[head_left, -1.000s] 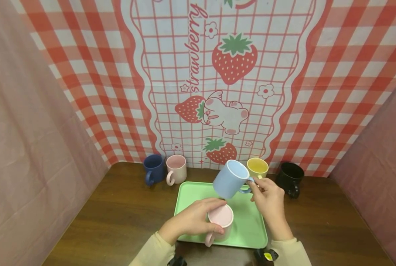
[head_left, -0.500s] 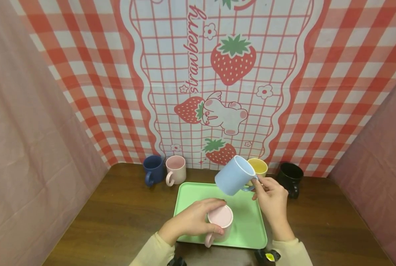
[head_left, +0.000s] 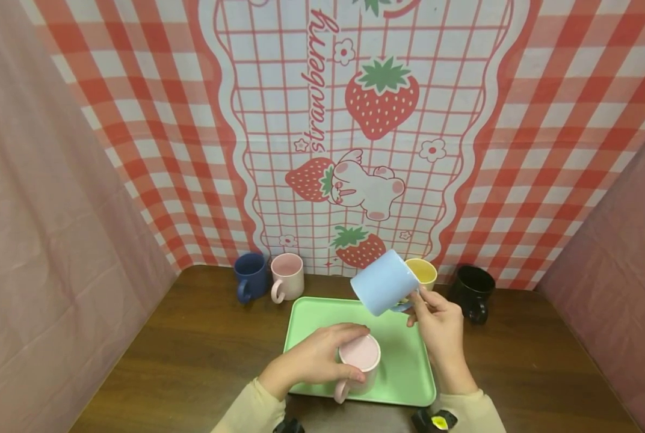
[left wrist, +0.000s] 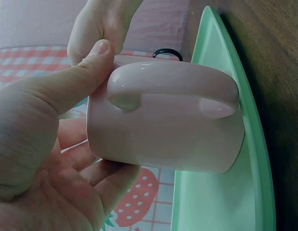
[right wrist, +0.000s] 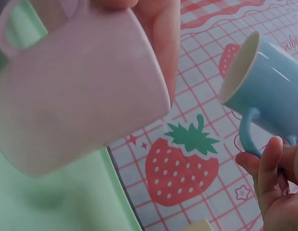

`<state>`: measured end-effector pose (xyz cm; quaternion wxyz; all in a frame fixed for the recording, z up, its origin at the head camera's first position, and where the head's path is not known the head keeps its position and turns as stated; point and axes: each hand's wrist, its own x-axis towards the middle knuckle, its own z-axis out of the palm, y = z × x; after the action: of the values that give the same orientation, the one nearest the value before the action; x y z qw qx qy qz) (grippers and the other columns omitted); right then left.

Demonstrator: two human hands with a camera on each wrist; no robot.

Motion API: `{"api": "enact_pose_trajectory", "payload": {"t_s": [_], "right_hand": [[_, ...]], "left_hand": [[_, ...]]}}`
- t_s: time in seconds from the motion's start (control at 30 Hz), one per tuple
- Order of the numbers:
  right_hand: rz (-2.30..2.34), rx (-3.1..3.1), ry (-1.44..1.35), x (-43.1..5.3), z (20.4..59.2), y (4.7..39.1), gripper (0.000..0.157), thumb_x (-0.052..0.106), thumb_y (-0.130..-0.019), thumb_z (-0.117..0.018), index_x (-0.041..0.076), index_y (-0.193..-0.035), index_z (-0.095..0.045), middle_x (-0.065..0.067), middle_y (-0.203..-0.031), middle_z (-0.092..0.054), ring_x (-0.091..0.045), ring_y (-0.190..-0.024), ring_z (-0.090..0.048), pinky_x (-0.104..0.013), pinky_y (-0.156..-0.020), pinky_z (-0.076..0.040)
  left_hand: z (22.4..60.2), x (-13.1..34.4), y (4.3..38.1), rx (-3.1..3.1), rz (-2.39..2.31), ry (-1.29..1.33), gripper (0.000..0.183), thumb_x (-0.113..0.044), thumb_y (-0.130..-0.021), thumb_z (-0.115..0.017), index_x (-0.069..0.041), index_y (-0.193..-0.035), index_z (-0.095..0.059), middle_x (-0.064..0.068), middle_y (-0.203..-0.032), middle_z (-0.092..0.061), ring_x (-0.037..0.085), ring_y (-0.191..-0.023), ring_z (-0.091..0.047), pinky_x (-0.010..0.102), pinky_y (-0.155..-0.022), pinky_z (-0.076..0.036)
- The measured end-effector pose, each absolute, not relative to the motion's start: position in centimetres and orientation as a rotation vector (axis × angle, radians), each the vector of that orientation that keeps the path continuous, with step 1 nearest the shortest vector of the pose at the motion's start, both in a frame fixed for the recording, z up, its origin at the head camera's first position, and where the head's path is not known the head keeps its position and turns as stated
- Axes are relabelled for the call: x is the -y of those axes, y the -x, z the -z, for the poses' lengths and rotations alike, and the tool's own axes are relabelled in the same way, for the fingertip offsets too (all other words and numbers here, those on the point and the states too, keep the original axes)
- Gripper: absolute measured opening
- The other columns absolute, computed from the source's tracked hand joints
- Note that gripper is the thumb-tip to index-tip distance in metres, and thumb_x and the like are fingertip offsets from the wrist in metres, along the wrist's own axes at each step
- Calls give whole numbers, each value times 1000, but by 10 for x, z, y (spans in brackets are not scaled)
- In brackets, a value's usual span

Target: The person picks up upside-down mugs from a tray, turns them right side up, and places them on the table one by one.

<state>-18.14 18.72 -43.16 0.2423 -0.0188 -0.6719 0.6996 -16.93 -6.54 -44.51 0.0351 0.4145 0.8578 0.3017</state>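
In the head view my left hand (head_left: 317, 361) grips a pale pink mug (head_left: 363, 379) near the front of a green tray (head_left: 404, 385). The left wrist view shows the thumb on its upper part, beside the handle (left wrist: 173, 79), with fingers curled round the other side. Raised over the tray's far right part, a light blue mug (head_left: 383, 284) is tilted, its mouth turned out of sight in the head view. My right hand (head_left: 441, 322) pinches that mug's handle; the right wrist view shows its pale inside (right wrist: 241, 70).
Along the table's back edge stand a navy mug (head_left: 250, 276) and another pink mug (head_left: 288, 278) at left. A yellow mug (head_left: 422, 273), partly hidden, and a black mug (head_left: 473, 291) are at right. A strawberry-print cloth (head_left: 322, 120) hangs behind.
The light blue mug has tipped further to the right and risen slightly, and its inside has gone from the head view. The left hand and its pink mug have stayed put.
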Motion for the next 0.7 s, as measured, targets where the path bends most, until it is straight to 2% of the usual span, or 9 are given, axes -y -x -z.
{"api": "enact_pose_trajectory", "payload": {"t_s": [0.23, 0.37, 0.5, 0.7], "right_hand": [[-2120, 1810, 119, -184, 430, 181, 24, -4, -105, -67, -16, -126, -71, -1, -76, -76, -9, -56, -65, -19, -50, -51], [-2258, 1812, 122, -183, 432, 182, 18, 0, -109, -62, -4, -115, -79, -4, -75, -77, -8, -62, -68, -18, -53, -51], [-2389, 1796, 133, -182, 435, 181, 27, 4, -112, -59, 11, -101, -82, -2, -80, -78, -6, -66, -71, -17, -59, -52], [-2540, 1747, 185, -180, 437, 181, 31, 2, -113, -55, 13, -96, -79, -1, -90, -74, -8, -77, -76, -17, -72, -57]], "left_hand": [[444, 65, 169, -2644, -920, -1280, 76, -36, -91, -91, -7, -154, -60, 10, -153, -64, 21, -145, -58, 34, -122, -44], [444, 66, 169, -2648, -919, -1277, 76, -35, -91, -92, -6, -153, -60, 10, -154, -64, 21, -145, -58, 34, -122, -44], [444, 65, 169, -2643, -930, -1273, 76, -34, -91, -92, -5, -153, -60, 11, -154, -64, 22, -144, -58, 34, -122, -44], [445, 65, 169, -2632, -948, -1260, 76, -34, -91, -92, -5, -153, -60, 10, -154, -63, 21, -144, -58, 34, -122, -44]]}}
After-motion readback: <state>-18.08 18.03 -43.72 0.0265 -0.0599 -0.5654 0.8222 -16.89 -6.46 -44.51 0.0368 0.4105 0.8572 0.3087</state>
